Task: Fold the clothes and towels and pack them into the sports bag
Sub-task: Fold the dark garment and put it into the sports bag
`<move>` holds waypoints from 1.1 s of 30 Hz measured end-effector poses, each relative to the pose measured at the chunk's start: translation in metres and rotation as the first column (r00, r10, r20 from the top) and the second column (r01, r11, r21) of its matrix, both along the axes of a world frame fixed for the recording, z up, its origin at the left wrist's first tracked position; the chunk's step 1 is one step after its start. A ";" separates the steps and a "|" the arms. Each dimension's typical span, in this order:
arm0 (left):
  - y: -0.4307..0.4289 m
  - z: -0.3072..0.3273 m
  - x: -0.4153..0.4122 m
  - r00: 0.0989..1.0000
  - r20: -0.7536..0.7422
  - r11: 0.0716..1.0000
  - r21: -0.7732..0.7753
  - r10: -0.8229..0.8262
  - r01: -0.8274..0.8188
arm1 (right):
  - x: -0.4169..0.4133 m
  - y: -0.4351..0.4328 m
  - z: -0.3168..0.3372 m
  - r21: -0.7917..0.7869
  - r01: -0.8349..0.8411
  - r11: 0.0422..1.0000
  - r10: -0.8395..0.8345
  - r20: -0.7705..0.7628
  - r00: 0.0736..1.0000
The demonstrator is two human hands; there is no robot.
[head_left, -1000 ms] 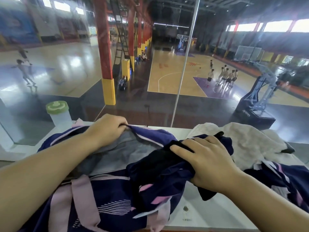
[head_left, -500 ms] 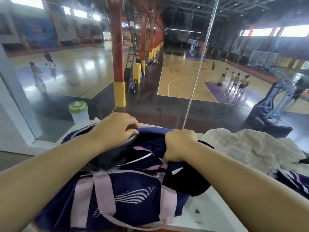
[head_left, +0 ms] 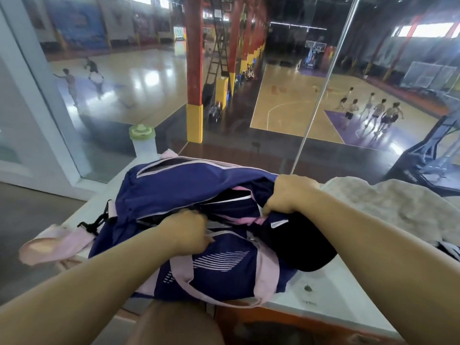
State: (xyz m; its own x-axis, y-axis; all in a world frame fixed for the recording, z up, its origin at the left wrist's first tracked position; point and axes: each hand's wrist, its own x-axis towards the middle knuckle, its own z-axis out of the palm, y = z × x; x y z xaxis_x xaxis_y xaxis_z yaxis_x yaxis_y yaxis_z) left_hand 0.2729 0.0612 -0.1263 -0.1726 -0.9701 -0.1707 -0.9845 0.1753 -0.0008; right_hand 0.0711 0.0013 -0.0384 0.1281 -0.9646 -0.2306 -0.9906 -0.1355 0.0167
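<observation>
A navy sports bag (head_left: 199,188) with pink straps and white stripes lies on a white ledge (head_left: 331,295), its top opening facing me. My left hand (head_left: 185,232) grips the near edge of the opening. My right hand (head_left: 291,195) is closed on a dark navy and pink garment (head_left: 298,240), holding it at the right end of the opening. Part of the garment is inside the bag, and a black bulge of it hangs out over the ledge. A beige towel (head_left: 388,202) lies crumpled to the right.
A clear bottle with a green lid (head_left: 143,143) stands behind the bag's left end. A glass wall right behind the ledge overlooks a sports hall. More dark clothing (head_left: 451,252) shows at the right edge. The floor drops away to the left.
My left hand moved from the far rim of the bag to its near edge. My right hand pushed the dark garment further into the opening. The far flap fell over the bag's top.
</observation>
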 end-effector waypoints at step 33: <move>0.058 0.039 -0.017 0.835 -0.340 0.898 -0.075 -0.432 0.434 | 0.013 0.000 0.037 0.354 0.065 0.933 -0.291 0.634 0.717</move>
